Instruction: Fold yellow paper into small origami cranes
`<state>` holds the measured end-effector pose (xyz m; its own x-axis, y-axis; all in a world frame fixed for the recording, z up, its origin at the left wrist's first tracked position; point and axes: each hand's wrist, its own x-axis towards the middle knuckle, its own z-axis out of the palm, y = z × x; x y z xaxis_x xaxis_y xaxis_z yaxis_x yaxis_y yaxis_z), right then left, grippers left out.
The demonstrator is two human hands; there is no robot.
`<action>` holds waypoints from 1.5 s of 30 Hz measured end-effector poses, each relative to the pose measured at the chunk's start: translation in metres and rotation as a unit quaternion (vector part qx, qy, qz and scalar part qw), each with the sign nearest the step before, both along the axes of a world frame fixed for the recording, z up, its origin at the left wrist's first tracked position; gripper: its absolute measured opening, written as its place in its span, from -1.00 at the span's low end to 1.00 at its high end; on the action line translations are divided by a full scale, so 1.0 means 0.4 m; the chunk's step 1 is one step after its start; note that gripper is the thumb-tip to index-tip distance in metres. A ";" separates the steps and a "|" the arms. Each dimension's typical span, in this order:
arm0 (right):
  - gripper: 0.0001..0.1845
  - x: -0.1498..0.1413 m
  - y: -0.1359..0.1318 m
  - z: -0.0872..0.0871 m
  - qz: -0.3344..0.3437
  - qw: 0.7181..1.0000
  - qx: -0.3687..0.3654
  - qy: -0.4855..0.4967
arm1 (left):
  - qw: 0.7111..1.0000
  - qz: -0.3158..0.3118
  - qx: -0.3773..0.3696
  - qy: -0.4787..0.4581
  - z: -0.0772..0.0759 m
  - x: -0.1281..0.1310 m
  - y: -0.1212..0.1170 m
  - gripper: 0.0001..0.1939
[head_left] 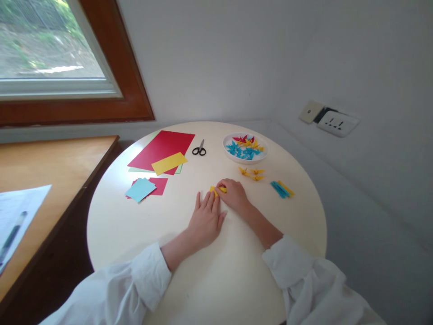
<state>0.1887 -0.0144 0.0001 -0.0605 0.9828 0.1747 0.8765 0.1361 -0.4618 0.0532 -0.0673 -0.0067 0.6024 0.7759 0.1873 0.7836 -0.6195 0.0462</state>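
A small piece of yellow paper point(214, 190) lies on the round white table point(189, 280), mostly covered by my hands. My left hand point(205, 220) rests flat with fingers stretched out, fingertips touching the paper's near edge. My right hand point(232, 194) has its fingers curled and pressed down on the paper's right part. Three small folded yellow paper cranes point(252, 173) sit just beyond my right hand.
A white plate point(227, 145) holds several blue, red and yellow folded cranes. Black scissors point(200, 149), red and yellow sheets point(162, 152), small blue and red squares point(145, 187) and blue and yellow strips point(282, 188) lie around. A wooden desk point(47, 167) stands at left.
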 end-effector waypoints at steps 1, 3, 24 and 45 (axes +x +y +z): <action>-0.90 0.002 -0.001 -0.002 0.003 1.000 0.002 0.005 | 1.000 -0.001 0.000 0.003 0.002 0.000 -0.001 -0.45; -0.91 0.007 -0.004 -0.007 0.010 1.000 0.006 0.016 | 1.000 -0.002 0.001 0.010 0.004 -0.002 -0.002 -0.44; -0.86 0.066 -0.008 -0.043 -0.057 0.997 0.037 0.021 | 0.999 -0.005 0.035 -0.002 -0.006 -0.009 -0.002 -0.47; -0.59 0.013 -0.122 -0.042 0.101 0.988 0.111 -0.027 | 1.000 -0.003 0.023 -0.010 -0.005 -0.012 -0.006 -0.46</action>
